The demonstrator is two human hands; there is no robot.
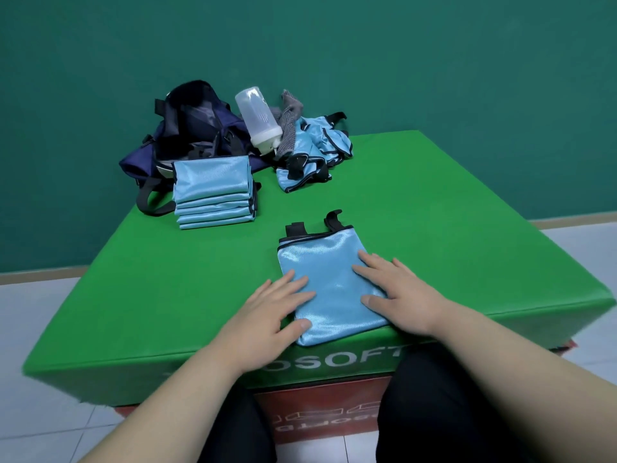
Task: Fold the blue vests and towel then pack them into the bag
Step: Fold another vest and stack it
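Only the head view here, so: the person is pressing a folded vest (329, 285) flat at the near edge of the green padded block (450, 212). The left hand (267, 312) is lying on its left edge and the right hand (397, 295) on its right side. Both have fingers straight and spread, gripping nothing, just smoothing.

I'd say this is the tail end of one fold. The next move is probably picking it up by the sides without letting it slip open (that fabric looks slick) and adding it to the stack (213, 195) just in front of the bag (190, 128).

Counting: the stack is looking like five folded vests, plus the one under the hands. The unfolded pile (317, 148) at the back is too tangled to count. One grey towel (290, 125), unfolded, is lying crumpled beside it, one bag is sitting open, and one clear bottle (258, 120) is leaning between the bag and the towel.
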